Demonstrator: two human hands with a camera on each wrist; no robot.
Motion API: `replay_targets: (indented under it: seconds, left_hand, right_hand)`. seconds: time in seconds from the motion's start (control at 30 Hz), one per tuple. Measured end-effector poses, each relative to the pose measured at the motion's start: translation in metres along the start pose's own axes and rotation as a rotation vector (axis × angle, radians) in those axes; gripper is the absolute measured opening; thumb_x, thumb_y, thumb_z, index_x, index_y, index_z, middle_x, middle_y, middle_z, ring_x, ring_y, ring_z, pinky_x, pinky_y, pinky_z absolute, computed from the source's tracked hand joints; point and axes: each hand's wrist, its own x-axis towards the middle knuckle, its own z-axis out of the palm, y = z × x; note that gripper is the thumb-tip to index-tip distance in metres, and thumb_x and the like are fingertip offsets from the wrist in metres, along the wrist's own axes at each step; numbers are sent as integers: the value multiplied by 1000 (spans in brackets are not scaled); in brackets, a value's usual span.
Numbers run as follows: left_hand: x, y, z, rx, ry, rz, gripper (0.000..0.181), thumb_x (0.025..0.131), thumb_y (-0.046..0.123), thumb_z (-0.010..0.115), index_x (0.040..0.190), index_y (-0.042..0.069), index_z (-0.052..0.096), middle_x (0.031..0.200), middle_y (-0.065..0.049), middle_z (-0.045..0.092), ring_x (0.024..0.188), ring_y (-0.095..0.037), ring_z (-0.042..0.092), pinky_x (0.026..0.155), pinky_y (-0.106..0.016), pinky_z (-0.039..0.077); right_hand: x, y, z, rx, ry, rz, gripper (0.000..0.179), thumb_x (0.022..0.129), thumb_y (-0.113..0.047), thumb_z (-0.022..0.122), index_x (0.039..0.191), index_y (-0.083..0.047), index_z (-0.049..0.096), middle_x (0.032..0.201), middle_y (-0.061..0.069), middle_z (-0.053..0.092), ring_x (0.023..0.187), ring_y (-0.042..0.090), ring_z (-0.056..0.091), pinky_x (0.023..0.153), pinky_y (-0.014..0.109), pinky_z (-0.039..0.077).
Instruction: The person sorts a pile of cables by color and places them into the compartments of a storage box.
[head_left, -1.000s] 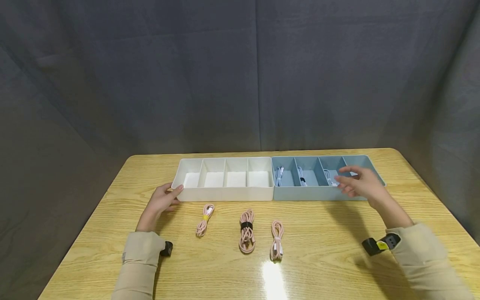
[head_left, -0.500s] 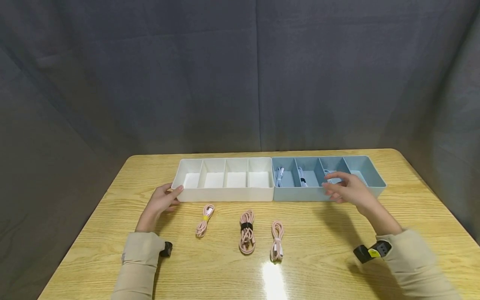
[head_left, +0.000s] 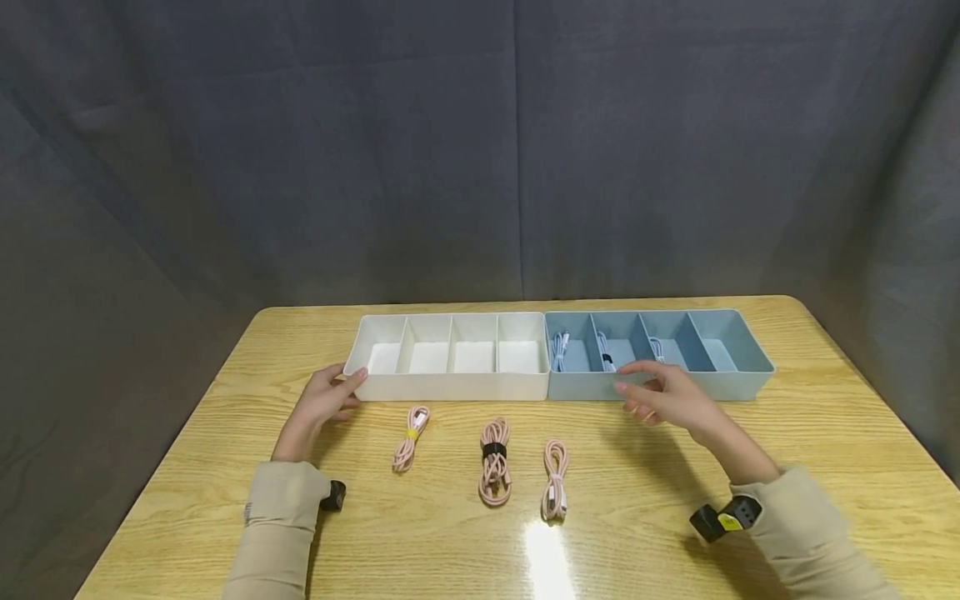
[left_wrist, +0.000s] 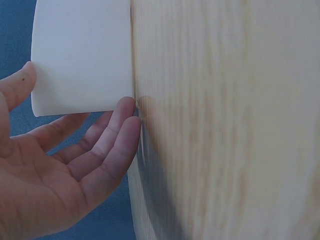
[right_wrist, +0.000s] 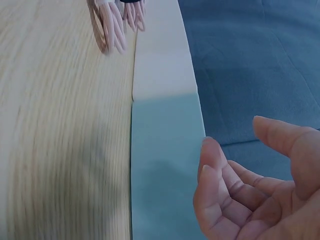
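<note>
While the left hand point(head_left: 322, 402) grips the white box point(head_left: 453, 387), the right hand point(head_left: 670, 402), holding nothing, should carefully avoid knocking the blue box point(head_left: 585, 386).

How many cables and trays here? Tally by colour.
Pink cables: 3
Pale blue cables: 3
White tray: 1
Blue tray: 1
Total: 8

Gaps between pink cables point(head_left: 495, 435), trays point(head_left: 450, 387) blocking behind
</note>
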Motion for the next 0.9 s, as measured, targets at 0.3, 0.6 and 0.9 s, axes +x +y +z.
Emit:
replay_targets:
  seconds: [0.3,0.6,0.9]
  left_hand:
    - [0,0,1,-4,0,-9,65,94,39,47,136,-8,31,114,-30,51,94,-34,59,69,-38,51]
    - [0,0,1,0,1,-16,65,94,38,47,137,-7,31,109,-26,51,92,-32,60,68,-37,51]
    - [1,1,0,2,0,-20,64,94,39,47,137,-7,31,110,-26,51,93,-31,59,69,-37,51]
  right_hand:
    - [-1,2,15,-1,-39,-41,51,90,-20,59,127,10,41,80,19,63,71,29,60,61,37,50]
    - [-1,7,28,17,-80,-50,53,89,-16,60,129,12,39,83,21,65,72,31,61,60,35,50]
    - [-3,16,44,85,-197,-41,61,84,-13,67,129,14,36,84,23,65,70,34,63,57,38,51]
